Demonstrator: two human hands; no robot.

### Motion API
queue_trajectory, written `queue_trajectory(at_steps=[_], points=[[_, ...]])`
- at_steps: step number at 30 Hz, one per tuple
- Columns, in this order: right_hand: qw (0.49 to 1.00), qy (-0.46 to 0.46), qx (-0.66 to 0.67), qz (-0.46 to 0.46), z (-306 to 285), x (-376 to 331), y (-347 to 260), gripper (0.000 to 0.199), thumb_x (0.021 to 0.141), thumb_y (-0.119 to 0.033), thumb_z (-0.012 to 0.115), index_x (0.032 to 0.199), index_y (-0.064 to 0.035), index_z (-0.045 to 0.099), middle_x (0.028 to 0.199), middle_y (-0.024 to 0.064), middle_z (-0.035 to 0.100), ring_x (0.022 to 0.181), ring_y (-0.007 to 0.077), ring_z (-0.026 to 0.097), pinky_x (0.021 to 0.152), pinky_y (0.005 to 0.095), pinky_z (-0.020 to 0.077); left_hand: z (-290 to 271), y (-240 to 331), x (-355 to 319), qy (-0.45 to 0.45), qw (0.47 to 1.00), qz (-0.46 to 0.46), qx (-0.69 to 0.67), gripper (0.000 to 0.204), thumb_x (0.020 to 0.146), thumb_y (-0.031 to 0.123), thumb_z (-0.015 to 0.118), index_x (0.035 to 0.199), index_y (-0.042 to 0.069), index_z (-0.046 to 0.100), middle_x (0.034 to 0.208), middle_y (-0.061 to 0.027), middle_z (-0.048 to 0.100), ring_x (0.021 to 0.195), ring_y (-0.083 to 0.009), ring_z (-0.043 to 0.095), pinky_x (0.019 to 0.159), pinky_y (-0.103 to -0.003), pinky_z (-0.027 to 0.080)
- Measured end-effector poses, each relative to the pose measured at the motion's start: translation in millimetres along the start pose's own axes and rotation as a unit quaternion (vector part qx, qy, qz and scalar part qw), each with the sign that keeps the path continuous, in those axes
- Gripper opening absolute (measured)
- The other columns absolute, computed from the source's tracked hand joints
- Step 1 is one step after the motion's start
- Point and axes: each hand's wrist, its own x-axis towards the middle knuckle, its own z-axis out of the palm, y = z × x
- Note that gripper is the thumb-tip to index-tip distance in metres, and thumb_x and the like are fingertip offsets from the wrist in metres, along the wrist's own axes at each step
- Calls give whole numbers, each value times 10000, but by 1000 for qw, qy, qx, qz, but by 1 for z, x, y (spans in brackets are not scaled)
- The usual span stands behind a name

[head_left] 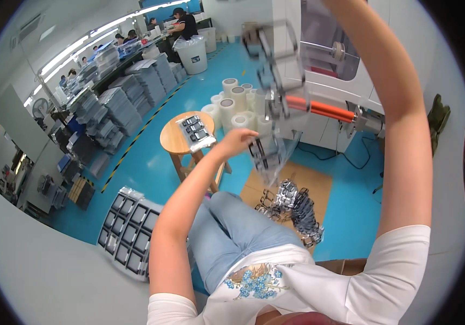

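My left hand [237, 142] pinches the edge of a clear plastic film strip [267, 154] that carries black rectangular frames. The strip hangs in front of me, blurred and see-through, rising toward the upper middle of the view. My right forearm [392, 81] reaches up past the top edge, so the right hand is out of sight. A red roller [322, 108] on a white machine lies just to the right of the strip. On the floor below, a heap of similar black-framed film [300, 208] rests on a brown cardboard sheet [311, 176].
A round wooden stool [172, 140] at left bears a piece of black-framed sheet [194, 130]. Several upright film rolls [227, 111] stand behind it. A tray of black frames [129, 230] sits at lower left. Further off are stacked sheets [121, 108], a white bin [192, 57] and co-workers.
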Motion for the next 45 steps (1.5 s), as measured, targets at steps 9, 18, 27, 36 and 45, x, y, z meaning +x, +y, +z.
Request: queue_trajectory(at_steps=[9,18,27,36,45], points=[[987,-117,31,110,99,-157,104,265,910,-292,701,815,-47,666,652,-71,532,586,22,421,517,213,321,10,26,-64,226,849,128,-460,647,1025,524,322,1399,12,453,1268,-104,607,1144,-161,568,978,-297,427],[943,-176,119,256,210,-229,218,288,906,-300,707,854,-17,687,697,-65,590,646,8,456,567,188,340,49,-91,-73,383,843,22,-376,243,1004,195,567,1096,-26,609,956,-97,696,834,-137,662,763,-277,541],[858,-166,179,452,307,-302,386,257,903,-333,709,896,-78,685,671,-98,506,551,4,342,491,190,263,34,-159,-57,481,781,-75,-392,401,973,38,561,1348,8,422,899,-86,660,773,-109,633,648,-267,576],[942,-173,35,285,377,-342,455,494,812,-355,781,1079,34,635,824,55,628,735,131,562,696,276,480,18,-192,-46,474,813,-147,-305,656,937,-26,576,1513,71,277,796,-34,634,712,-50,558,632,-197,447],[910,-352,29,217,283,-365,340,195,983,-82,538,1130,14,624,825,114,558,734,221,543,702,308,447,-8,-187,-51,374,883,-241,-149,665,944,17,578,1533,154,302,732,-23,654,706,-58,603,653,-213,465]])
